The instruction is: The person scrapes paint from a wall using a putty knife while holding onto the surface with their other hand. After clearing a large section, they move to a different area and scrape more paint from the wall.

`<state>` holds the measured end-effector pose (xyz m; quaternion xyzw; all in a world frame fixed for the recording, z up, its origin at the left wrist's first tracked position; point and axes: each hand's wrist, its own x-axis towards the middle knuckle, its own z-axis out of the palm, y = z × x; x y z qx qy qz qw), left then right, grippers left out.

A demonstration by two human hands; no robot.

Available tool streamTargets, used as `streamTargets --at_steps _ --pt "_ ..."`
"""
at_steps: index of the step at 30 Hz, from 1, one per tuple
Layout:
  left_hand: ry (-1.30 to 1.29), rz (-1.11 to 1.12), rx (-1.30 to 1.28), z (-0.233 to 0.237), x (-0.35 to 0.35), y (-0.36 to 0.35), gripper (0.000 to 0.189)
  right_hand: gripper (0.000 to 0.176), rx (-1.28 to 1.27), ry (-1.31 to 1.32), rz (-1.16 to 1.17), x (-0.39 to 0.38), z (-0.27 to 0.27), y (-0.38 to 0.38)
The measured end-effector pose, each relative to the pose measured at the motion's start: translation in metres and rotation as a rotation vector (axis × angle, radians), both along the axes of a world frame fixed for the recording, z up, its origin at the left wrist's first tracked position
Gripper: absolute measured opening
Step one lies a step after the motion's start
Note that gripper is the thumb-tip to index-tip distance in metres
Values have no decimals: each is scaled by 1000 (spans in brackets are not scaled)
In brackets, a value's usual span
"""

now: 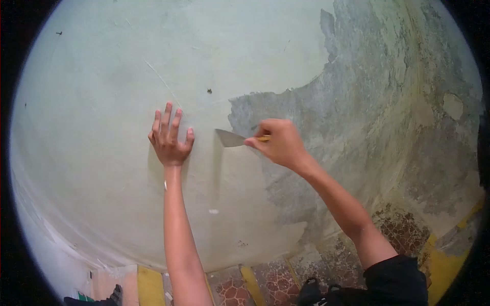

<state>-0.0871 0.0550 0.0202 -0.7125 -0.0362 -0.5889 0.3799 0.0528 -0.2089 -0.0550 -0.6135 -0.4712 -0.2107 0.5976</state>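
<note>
My left hand (pixel 171 145) lies against the pale painted wall (pixel 102 122) with its fingers spread, holding nothing. To the right of it, my right hand (pixel 279 143) grips the yellowish handle of a putty knife (pixel 230 138). The knife's flat metal blade points left, over the pale paint close to the ragged edge of a bare grey patch (pixel 306 115). Whether the blade touches the wall cannot be made out. A small dark mark (pixel 209 91) sits on the paint above the two hands.
The grey patch runs right to a wall corner with flaking plaster (pixel 418 112). Patterned brown floor tiles (pixel 235 288) with yellow strips (pixel 150 285) run along the wall's foot. Dark footwear (pixel 117 294) shows at the lower left and more at the bottom centre.
</note>
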Motion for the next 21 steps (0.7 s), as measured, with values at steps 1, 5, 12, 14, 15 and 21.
streamTargets --at_steps 1,5,12,14,15,21 --pt "7 -3 -10 -1 -1 1 54 30 19 -1 -42 8 -3 -10" --pt "-5 -7 -25 0 1 1 50 31 100 123 -34 33 -6 -31" --pt "-18 -3 -5 -1 4 1 50 31 42 90 -94 29 18 -22" --pt "-14 -11 -24 -1 3 2 50 31 48 93 -72 32 17 -27" --pt "-21 -15 -15 1 3 3 50 31 59 131 -86 35 20 -34" --pt "-24 -7 -10 -1 2 0 50 32 70 60 -25 20 27 -14"
